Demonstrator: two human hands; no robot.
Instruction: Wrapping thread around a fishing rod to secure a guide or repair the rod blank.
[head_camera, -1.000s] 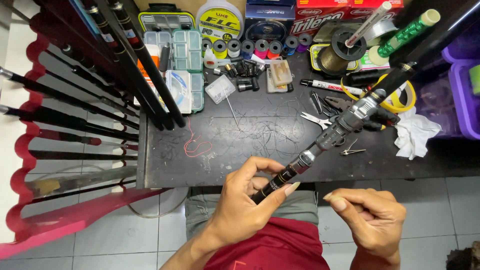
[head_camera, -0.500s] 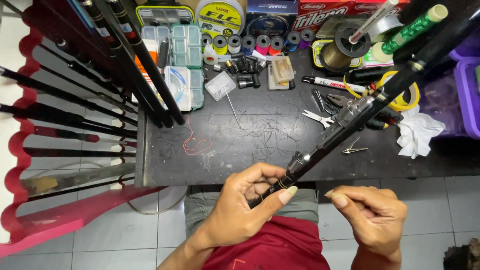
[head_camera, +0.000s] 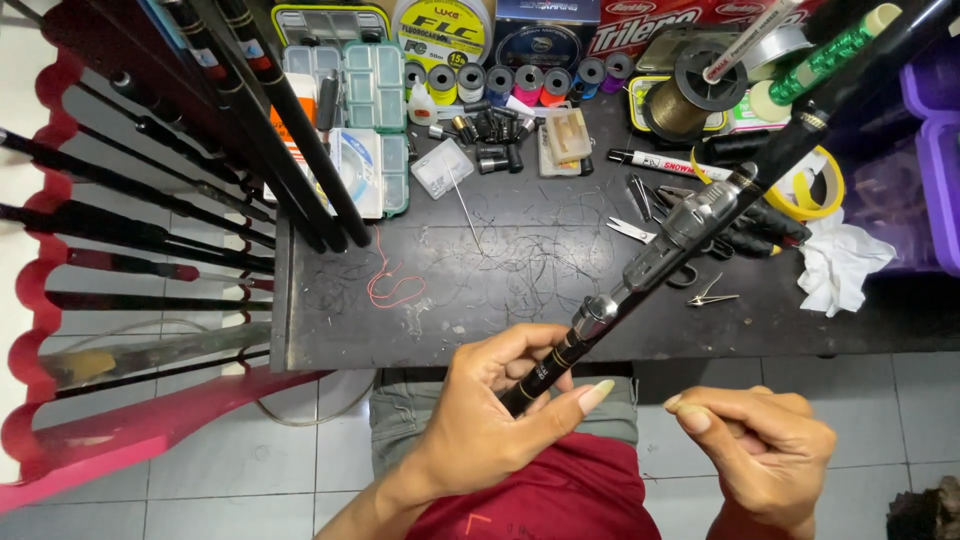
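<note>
1. Dark and scratched, the tabletop (head_camera: 500, 290) fills the upper part of my view, with grey floor tiles below it; I take this tabletop as my landmark for all places.
2. My left hand (head_camera: 490, 420) is just below the near edge of the tabletop. Its fingers (head_camera: 505, 350) are clamped around the butt end of a black fishing rod (head_camera: 680, 235), with the thumb lying along the handle.
3. The rod goes up diagonally from that hand, over the right half of the tabletop, and leaves the view at the upper right corner. Its silver reel seat (head_camera: 690, 225) has no reel on it, as far as I can see.
4. My right hand (head_camera: 765, 450) is below the tabletop too, to the right of the left one and apart from the rod. Its fingers are curled together with the thumb pressed on them; if something thin is pinched there, I cannot tell.
5. On the tabletop I see small scissors (head_camera: 640, 225) near the rod, a red piece of line (head_camera: 390, 285) on the left part, spools of thread (head_camera: 520, 80) and a clear tackle box (head_camera: 375, 90) at the far edge, and a white tissue (head_camera: 835, 265) on the right.
6. My judgement: the work is at an early stage, the rod is only held steady, and no line or reel is attached yet.
</note>
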